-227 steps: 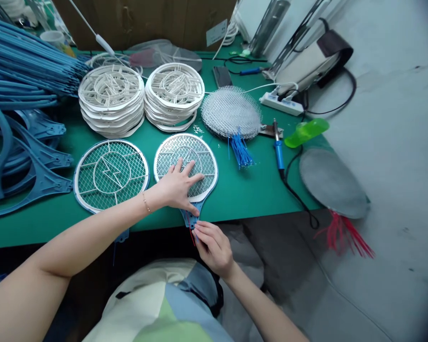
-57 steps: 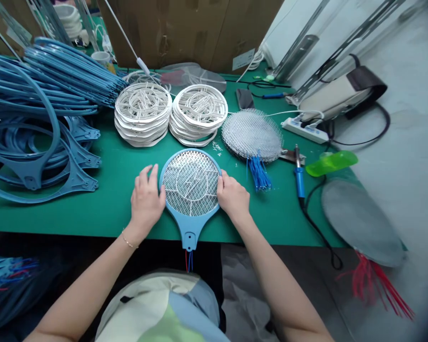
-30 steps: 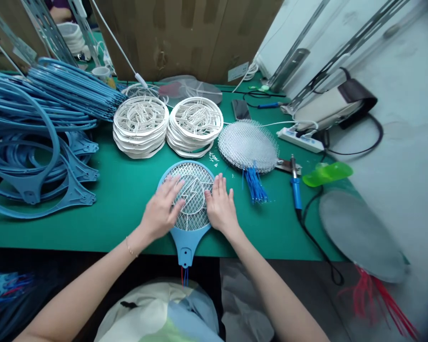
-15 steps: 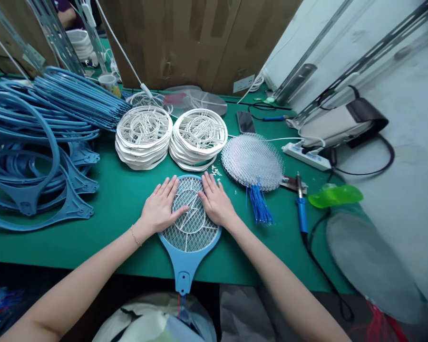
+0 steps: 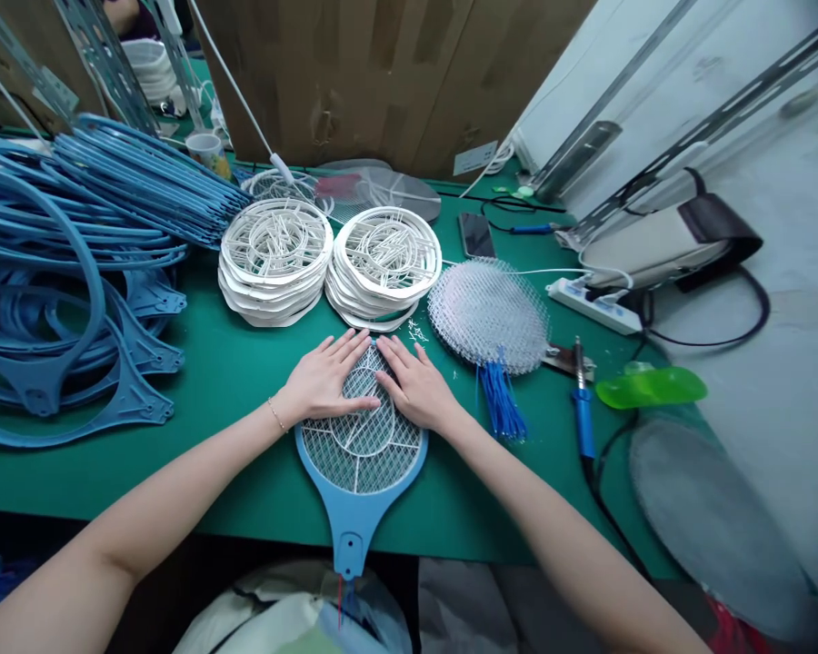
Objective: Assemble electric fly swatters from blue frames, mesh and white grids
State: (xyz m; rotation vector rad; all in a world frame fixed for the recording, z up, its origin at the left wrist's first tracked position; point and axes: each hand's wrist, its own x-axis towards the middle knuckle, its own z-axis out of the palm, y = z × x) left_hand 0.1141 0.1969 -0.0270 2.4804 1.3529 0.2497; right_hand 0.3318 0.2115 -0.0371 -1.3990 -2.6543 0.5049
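Observation:
A blue mosquito-swatter head point(image 5: 352, 513) with a wire mesh and a white lightning-bolt grid lies flat on the green table, its neck over the front edge. A red wire hangs from the neck. Spread across the upper left of the mesh and rim is my left hand point(image 5: 328, 377), fingers stretched out. My right hand point(image 5: 414, 386) lies flat on the upper right, its fingers also extended. The fingertips of both hands almost meet at the top of the frame. Just beyond them stand two stacks of white plastic grids, a left stack point(image 5: 273, 300) and a right stack point(image 5: 374, 304).
Blue swatter frames point(image 5: 74, 236) pile up on the left. To the right are round mesh discs point(image 5: 487, 313) with blue wires point(image 5: 501, 400), a soldering iron point(image 5: 582, 418), a green tray point(image 5: 651, 388) and a power strip point(image 5: 593, 304). A phone point(image 5: 475, 234) and cardboard point(image 5: 382, 82) are behind.
My left hand has slid up and inward along the rim, and my right fingers have shifted inward toward the top. The swatter head stays on the table; the view has shifted slightly.

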